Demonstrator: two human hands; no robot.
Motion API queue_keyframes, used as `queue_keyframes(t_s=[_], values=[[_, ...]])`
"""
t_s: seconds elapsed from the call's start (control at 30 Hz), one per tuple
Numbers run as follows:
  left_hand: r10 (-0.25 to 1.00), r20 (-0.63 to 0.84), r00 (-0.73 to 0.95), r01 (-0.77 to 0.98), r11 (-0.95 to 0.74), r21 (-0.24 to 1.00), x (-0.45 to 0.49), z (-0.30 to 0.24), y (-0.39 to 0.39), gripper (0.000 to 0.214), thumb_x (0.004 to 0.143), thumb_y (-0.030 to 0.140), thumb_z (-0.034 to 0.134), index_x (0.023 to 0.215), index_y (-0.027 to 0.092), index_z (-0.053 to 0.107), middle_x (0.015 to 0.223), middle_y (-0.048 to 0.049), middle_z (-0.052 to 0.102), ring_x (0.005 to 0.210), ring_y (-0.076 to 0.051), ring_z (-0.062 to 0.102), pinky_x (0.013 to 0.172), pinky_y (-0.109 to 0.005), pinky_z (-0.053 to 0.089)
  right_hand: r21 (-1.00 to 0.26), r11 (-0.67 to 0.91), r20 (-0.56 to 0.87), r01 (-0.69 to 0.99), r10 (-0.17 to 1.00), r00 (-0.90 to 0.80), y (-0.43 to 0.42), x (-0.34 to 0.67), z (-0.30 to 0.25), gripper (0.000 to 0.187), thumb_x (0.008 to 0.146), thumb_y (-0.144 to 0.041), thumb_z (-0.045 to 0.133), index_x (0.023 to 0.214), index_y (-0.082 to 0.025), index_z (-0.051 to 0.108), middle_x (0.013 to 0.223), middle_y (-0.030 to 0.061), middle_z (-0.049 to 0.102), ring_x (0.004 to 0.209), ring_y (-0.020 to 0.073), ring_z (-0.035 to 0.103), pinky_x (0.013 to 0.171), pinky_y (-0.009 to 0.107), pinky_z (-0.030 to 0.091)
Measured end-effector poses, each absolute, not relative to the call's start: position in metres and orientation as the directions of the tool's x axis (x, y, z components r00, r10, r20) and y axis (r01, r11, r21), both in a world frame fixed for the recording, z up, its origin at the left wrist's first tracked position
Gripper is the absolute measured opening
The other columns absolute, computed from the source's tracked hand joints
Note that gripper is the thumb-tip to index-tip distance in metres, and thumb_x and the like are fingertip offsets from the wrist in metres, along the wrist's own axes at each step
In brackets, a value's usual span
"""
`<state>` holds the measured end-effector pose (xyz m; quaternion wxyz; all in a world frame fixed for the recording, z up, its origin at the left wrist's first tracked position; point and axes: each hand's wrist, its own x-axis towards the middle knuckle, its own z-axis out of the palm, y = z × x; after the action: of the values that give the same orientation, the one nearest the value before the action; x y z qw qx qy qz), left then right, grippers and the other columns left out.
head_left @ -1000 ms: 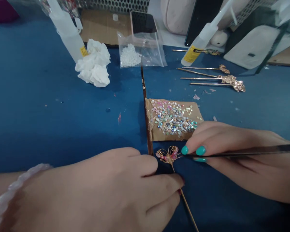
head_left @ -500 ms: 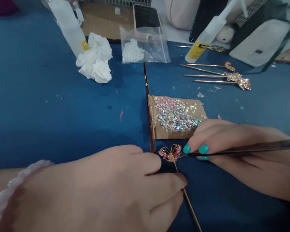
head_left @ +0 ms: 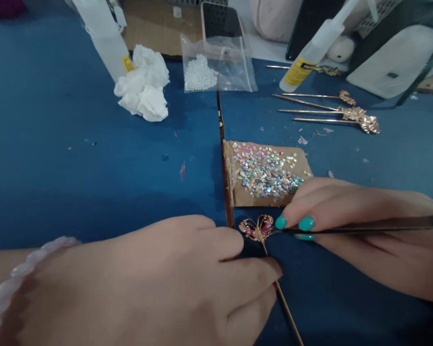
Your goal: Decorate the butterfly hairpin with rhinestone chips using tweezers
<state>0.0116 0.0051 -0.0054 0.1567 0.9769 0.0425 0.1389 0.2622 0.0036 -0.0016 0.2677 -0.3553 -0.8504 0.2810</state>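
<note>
A gold hairpin with a butterfly head [head_left: 257,228] points away from me, pink stones set in its wings. My left hand [head_left: 187,278], with a pale beaded bracelet at the wrist, pinches the pin's shaft just below the butterfly. In my right hand [head_left: 339,216], dark tweezers [head_left: 382,225] are gripped between green-nailed fingers. Their tips meet the butterfly's right wing; whether they hold a stone is too small to tell. Just beyond the butterfly lies a cardboard piece [head_left: 245,200] covered with many small colourful stones.
Several gold hairpins [head_left: 357,114] lie at the back right beside a yellow-labelled glue bottle [head_left: 301,72]. A clear bag of white beads [head_left: 201,74], a crumpled tissue [head_left: 144,86], a phone [head_left: 222,21] and another bottle [head_left: 104,43] stand or lie along the back.
The whole view has shifted slightly. Both hands keep their holds on the hairpin and tweezers, and the tweezer tips stay at the butterfly's right wing.
</note>
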Motion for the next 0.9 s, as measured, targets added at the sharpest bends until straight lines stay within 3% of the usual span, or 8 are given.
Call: queue_keyframes(t_s=[0.33,0.63,0.9], values=[[0.120,0.254,0.960,0.043,-0.955,0.293,0.0110,-0.0063,0.0036,0.039,0.093,0.007,0.032,0.110,0.016,0.066,0.124,-0.0015,0.062,0.096,-0.019,0.061,0.068,-0.032,0.056,-0.659,0.598,0.247,0.457,0.745,-0.619,0.0029,0.2646,-0.0007,0.030,0.080,-0.007,0.058,0.099,-0.031,0.058,0.088,-0.0039,0.071,0.087,0.0150,0.069,0.075,0.025,0.058],[0.137,0.244,0.960,0.055,-0.947,0.317,0.0091,-0.0063,0.0019,0.029,0.092,0.014,0.041,0.102,0.020,0.068,0.127,-0.0011,0.060,0.095,-0.019,0.062,0.068,-0.031,0.055,-0.656,0.593,0.265,0.467,0.760,-0.593,0.0030,0.2629,0.0010,0.028,0.080,-0.007,0.058,0.096,-0.030,0.057,0.086,-0.0045,0.071,0.081,0.0143,0.070,0.075,0.024,0.058],[0.132,0.235,0.963,0.044,-0.938,0.345,0.0120,-0.0056,0.0044,0.036,0.094,0.011,0.033,0.106,0.016,0.067,0.125,-0.0029,0.061,0.094,-0.020,0.061,0.065,-0.033,0.053,-0.657,0.574,0.252,0.489,0.778,-0.575,-0.0023,0.2635,-0.0019,0.023,0.084,-0.009,0.056,0.096,-0.029,0.059,0.088,-0.0048,0.069,0.086,0.0125,0.067,0.077,0.023,0.056]])
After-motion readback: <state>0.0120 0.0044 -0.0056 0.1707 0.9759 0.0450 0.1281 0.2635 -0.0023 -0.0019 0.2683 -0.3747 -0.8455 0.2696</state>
